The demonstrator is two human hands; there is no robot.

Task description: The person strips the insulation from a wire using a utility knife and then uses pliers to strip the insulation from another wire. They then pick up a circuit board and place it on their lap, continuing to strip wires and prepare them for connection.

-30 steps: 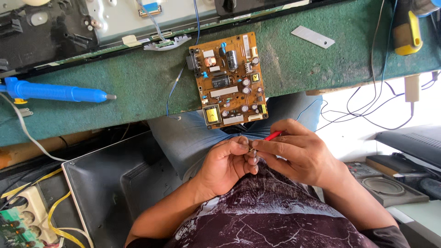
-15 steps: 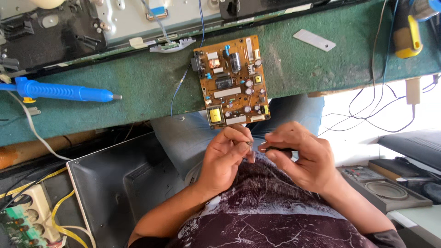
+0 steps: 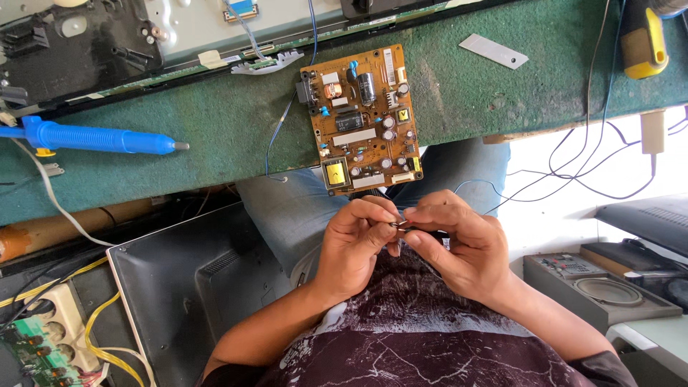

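My left hand [image 3: 352, 245] and my right hand [image 3: 460, 245] meet over my lap, fingertips pinched together on a small metallic part [image 3: 400, 222]. What the part is I cannot tell; it is mostly hidden by the fingers. Just beyond the hands, an orange-brown circuit board [image 3: 364, 120] with capacitors, a coil and a yellow transformer lies on the green bench mat [image 3: 215, 136], its near end overhanging the bench edge.
A blue desoldering pump [image 3: 100, 137] lies at the left of the mat. A dark chassis [image 3: 79, 43] runs along the back, a grey strip [image 3: 496, 51] and a yellow tool [image 3: 643, 44] far right. A black monitor shell [image 3: 190, 287] and a power strip [image 3: 54, 322] sit lower left, a speaker box [image 3: 598, 290] right.
The red-tipped thing seen between my hands a second ago is no longer visible. My hands have closed tighter together and stay in front of the board's near edge.
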